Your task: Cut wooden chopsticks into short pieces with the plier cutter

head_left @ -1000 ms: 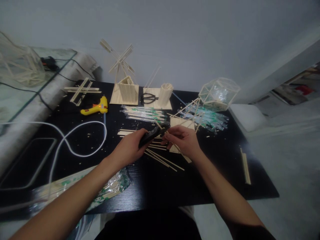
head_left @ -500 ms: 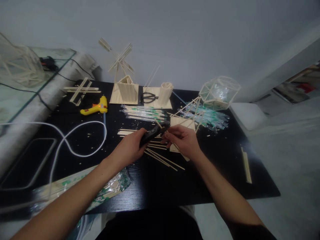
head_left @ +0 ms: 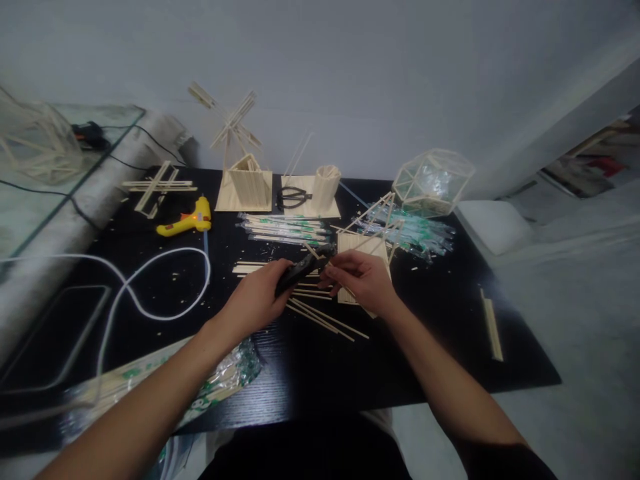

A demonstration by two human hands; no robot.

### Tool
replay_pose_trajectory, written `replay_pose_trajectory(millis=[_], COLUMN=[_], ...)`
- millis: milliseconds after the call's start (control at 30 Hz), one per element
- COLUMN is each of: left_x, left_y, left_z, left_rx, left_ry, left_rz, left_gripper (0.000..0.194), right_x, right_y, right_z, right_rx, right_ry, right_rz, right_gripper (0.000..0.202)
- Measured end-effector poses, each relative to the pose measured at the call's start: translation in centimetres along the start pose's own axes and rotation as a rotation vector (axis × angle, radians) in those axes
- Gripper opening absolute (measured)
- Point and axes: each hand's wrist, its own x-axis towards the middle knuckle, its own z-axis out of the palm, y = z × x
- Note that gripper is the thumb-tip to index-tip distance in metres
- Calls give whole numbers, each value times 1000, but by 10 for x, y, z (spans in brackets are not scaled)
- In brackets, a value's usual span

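Note:
My left hand (head_left: 260, 293) is closed round a pair of black pliers (head_left: 300, 270), whose jaws point up and right. A short piece of light wooden stick (head_left: 311, 251) shows by the jaws. Right beside the tool, my right hand (head_left: 364, 279) has thumb and fingers pinched on a thin wooden stick, mostly hidden by the hand. Under and behind that hand lies a flat board of wooden sticks (head_left: 350, 247), with a frame of slanting sticks (head_left: 373, 212) at its back. Loose sticks (head_left: 325, 319) lie just below the hands.
A yellow glue gun (head_left: 187, 219) and a looped white cable (head_left: 150, 313) lie on the left. Behind stand a stick windmill (head_left: 247, 183), a round stick holder (head_left: 327, 190) and a polyhedron frame (head_left: 433, 181). Bagged sticks (head_left: 283, 229) lie midway, and another stick bag (head_left: 225, 383) in front.
The view has shifted slightly, so the table's things sit a little further left. Both hands keep their grips, close together over the sticks.

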Motion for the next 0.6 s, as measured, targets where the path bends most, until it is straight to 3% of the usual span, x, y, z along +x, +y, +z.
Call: replay_pose_trajectory(millis=[400, 600], left_x=[2, 3], left_y=[3, -1], left_z=[-5, -9], left_rx=[-106, -78], left_ry=[37, 72], left_rz=[-36, -65], left_gripper=[24, 25], right_x=[5, 6], right_y=[-3, 8], right_z=[-4, -9], right_rx=[71, -41], right_ry=[-36, -9], right_rz=[70, 53], right_gripper=[38, 34])
